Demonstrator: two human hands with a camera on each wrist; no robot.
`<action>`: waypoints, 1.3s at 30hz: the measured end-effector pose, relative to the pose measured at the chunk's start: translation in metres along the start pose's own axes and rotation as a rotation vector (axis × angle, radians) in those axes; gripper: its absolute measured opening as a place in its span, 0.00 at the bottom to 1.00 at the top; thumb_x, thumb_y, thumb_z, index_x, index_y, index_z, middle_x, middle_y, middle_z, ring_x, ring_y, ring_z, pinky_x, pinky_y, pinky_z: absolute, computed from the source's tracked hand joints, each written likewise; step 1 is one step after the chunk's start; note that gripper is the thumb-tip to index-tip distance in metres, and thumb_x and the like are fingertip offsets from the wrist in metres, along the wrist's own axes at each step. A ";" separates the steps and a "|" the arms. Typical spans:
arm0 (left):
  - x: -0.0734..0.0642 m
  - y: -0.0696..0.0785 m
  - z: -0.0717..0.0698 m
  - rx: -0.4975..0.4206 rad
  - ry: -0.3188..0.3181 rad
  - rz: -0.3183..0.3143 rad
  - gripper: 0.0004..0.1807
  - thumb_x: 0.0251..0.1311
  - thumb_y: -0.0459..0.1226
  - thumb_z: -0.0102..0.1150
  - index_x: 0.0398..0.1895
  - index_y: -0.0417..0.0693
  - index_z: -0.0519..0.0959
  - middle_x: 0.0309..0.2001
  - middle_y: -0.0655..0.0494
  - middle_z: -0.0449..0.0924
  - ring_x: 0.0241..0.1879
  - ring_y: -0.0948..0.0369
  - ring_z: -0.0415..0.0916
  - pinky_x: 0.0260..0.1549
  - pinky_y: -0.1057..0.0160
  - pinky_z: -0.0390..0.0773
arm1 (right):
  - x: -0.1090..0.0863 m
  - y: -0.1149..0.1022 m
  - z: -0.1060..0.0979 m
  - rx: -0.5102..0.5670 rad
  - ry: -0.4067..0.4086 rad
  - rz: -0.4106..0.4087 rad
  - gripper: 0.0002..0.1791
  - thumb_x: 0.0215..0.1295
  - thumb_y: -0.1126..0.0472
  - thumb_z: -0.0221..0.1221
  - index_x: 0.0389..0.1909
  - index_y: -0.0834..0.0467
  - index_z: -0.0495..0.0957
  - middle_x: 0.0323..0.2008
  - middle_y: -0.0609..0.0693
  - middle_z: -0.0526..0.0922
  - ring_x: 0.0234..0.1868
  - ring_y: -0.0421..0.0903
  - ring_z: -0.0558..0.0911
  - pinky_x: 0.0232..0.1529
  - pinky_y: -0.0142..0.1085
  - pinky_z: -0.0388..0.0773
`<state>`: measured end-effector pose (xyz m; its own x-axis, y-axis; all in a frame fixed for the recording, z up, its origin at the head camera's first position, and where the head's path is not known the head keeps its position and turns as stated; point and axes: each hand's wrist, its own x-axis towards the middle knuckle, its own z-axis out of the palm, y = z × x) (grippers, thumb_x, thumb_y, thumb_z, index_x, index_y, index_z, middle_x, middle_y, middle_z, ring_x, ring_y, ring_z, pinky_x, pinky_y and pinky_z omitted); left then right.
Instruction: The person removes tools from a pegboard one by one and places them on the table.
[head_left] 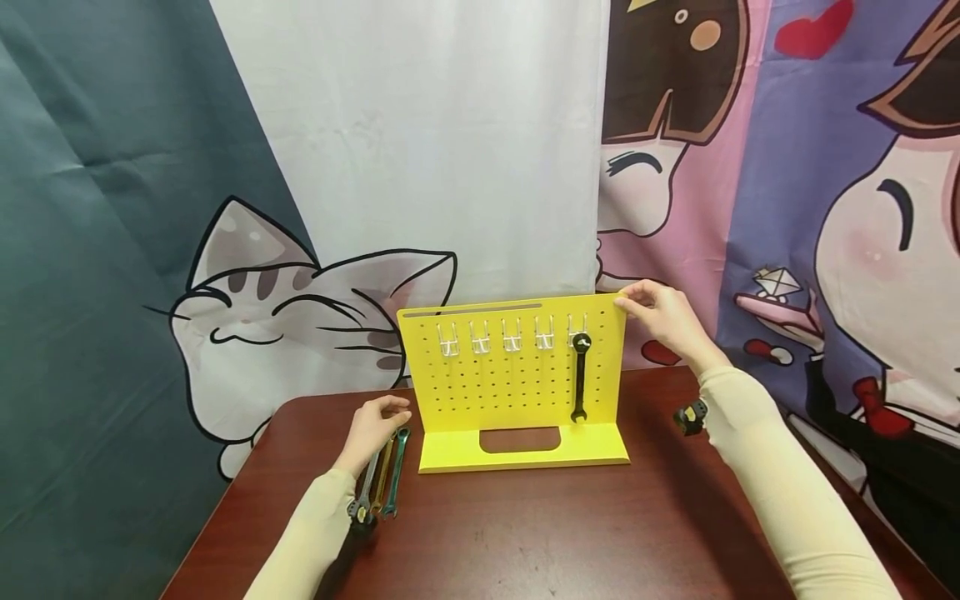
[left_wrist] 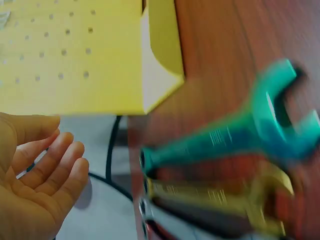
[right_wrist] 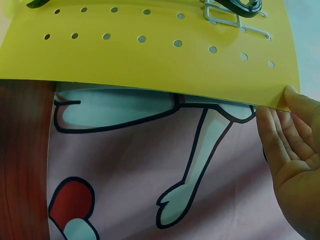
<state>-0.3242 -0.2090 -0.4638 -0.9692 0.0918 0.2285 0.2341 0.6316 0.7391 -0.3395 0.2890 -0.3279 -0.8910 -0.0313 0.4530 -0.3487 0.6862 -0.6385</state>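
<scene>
A yellow pegboard stands on the table. My right hand pinches its upper right corner, thumb on the front face, as the right wrist view confirms. From the rightmost hook hangs a black wrench. My left hand, fingers loosely curved and holding nothing, hovers left of the board, above a row of wrenches. Among these are a green wrench, a gold wrench and a silver wrench; a bit of red shows beside them in the left wrist view, mostly hidden.
Several wire hooks line the board's upper part, left of the black wrench. The brown table extends in front of the board. Behind it hangs a cartoon-printed curtain. Both wrists carry small dark devices.
</scene>
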 end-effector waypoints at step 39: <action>0.031 0.142 0.131 -0.274 -0.251 0.262 0.16 0.68 0.39 0.64 0.55 0.42 0.83 0.49 0.53 0.86 0.48 0.58 0.81 0.49 0.60 0.80 | -0.002 -0.004 0.002 -0.004 -0.001 0.011 0.19 0.72 0.46 0.60 0.50 0.58 0.81 0.40 0.55 0.87 0.41 0.51 0.84 0.46 0.43 0.78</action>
<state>-0.3316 -0.0156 -0.4352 -0.8552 0.4266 0.2944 0.4528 0.3387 0.8248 -0.3368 0.2851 -0.3275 -0.8950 -0.0239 0.4454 -0.3373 0.6896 -0.6409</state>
